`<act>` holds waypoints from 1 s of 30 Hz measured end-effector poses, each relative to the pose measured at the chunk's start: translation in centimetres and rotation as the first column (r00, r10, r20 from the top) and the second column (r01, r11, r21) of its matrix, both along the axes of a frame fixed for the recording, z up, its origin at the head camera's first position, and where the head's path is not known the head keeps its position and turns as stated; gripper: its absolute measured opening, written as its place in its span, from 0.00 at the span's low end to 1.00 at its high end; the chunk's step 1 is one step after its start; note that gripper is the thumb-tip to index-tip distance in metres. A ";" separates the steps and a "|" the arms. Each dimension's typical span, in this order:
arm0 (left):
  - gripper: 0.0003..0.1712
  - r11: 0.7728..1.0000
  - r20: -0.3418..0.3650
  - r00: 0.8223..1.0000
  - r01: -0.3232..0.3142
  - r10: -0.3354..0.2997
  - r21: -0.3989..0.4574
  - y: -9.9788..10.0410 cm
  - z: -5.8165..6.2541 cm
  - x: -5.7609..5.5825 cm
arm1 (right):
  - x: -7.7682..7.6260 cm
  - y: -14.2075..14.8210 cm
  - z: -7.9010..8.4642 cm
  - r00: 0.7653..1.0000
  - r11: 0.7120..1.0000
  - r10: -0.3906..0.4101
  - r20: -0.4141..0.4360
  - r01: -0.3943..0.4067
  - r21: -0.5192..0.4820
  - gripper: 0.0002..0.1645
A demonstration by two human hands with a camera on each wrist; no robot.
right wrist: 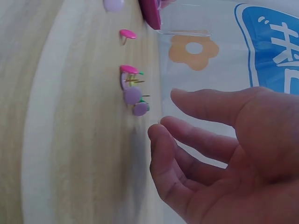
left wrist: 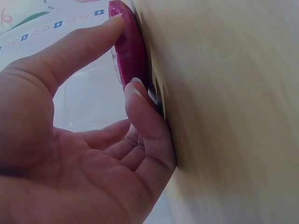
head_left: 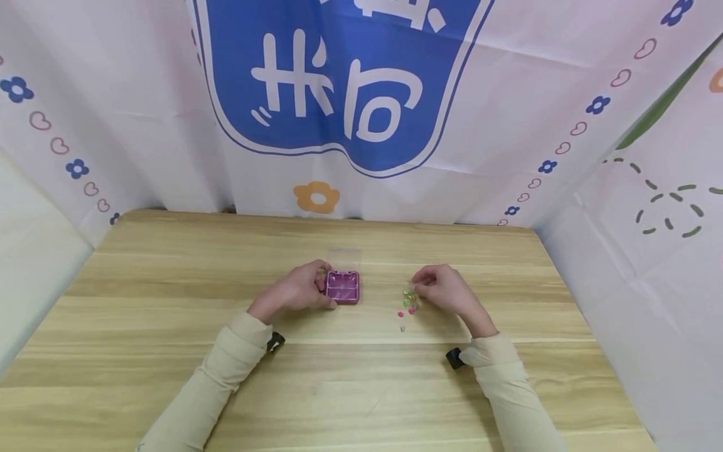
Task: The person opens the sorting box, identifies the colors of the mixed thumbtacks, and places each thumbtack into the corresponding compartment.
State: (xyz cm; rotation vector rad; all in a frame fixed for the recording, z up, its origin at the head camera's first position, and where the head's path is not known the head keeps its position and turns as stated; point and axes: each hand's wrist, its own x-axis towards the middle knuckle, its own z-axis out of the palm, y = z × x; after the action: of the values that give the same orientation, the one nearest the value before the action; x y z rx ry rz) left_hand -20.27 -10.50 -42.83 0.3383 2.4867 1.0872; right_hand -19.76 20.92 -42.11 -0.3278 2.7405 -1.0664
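A small purple plastic box (head_left: 341,299) with divided compartments lies on the table, its clear lid (head_left: 344,258) swung open at the back. My left hand (head_left: 296,287) holds the box by its left side; in the left wrist view the thumb and a bent fingertip touch its purple wall (left wrist: 132,51). To the right of the box is a loose cluster of thumbtacks (head_left: 407,303), with pink, green and lilac heads. My right hand (head_left: 445,289) hovers at the cluster's right edge. In the right wrist view its thumb (right wrist: 201,105) and fingers stand apart with nothing between them.
The wooden table (head_left: 361,389) ends at a white cloth backdrop (head_left: 395,194) with a blue emblem. A pink thumbtack (right wrist: 127,34) and a lilac one (right wrist: 113,4) lie apart from the cluster, toward the box. Black wrist cameras (head_left: 454,358) sit at both cuffs.
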 end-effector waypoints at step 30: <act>0.47 1.000 0.002 1.000 0.005 -0.005 -0.010 -0.3 -0.2 -0.2 | -0.5 -0.3 -1.6 0.999 0.999 0.013 0.052 -0.015 0.039 0.05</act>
State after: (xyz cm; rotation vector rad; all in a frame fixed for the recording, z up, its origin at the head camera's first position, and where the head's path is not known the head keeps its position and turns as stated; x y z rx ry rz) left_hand -20.50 -10.76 -43.07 0.3408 2.4875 1.0721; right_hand -20.27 20.67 -43.75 -0.3087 2.7061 -1.0014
